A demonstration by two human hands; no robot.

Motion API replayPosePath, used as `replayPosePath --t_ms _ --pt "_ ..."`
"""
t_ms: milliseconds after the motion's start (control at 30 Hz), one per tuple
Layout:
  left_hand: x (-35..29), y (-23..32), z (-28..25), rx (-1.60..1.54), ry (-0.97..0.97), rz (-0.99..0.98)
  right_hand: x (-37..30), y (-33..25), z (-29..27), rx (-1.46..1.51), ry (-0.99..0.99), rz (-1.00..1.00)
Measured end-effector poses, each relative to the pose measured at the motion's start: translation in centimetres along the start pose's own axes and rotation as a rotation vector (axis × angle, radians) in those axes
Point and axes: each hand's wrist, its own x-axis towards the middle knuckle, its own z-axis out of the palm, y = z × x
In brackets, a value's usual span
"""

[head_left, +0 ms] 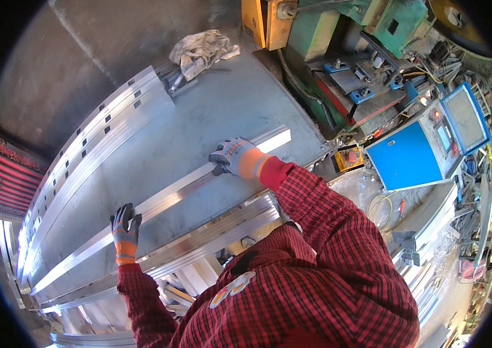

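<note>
A long silvery aluminium profile [167, 198] lies slantwise across a grey metal tabletop [211, 110], its right end close to the table's right corner. My right hand [240, 156], in a grey and orange glove, is closed over the profile a little short of that end, the fingers bent down around it. Further left, my left hand [124, 232] wears a matching glove and rests across the same profile. Its fingers reach past the bar and the thumb stands apart from them. The undersides of both hands are hidden.
Slotted aluminium profiles [106, 129] lie along the table's far side, near a crumpled rag [202, 51]. More profiles [234, 225] sit below the near edge. At right stand a green machine [310, 35] and a blue control cabinet [402, 156]; a yellow switch box [349, 157] is by the corner.
</note>
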Motion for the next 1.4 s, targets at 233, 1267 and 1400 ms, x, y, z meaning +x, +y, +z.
replayPosePath --t_ms 233,1267,1400 --pt "-0.5 0.8 2.9 -0.156 0.065 0.098 -1.7 6.7 -0.1 -0.036 0.088 0.102" --pt "6.1 1.2 -0.9 0.425 -0.165 -0.055 -12.3 34.3 -4.7 -0.108 0.1 0.529" --pt "5.7 -4.1 -1.1 0.427 -0.207 -0.09 -12.7 32.8 -3.6 -0.088 0.295 0.452"
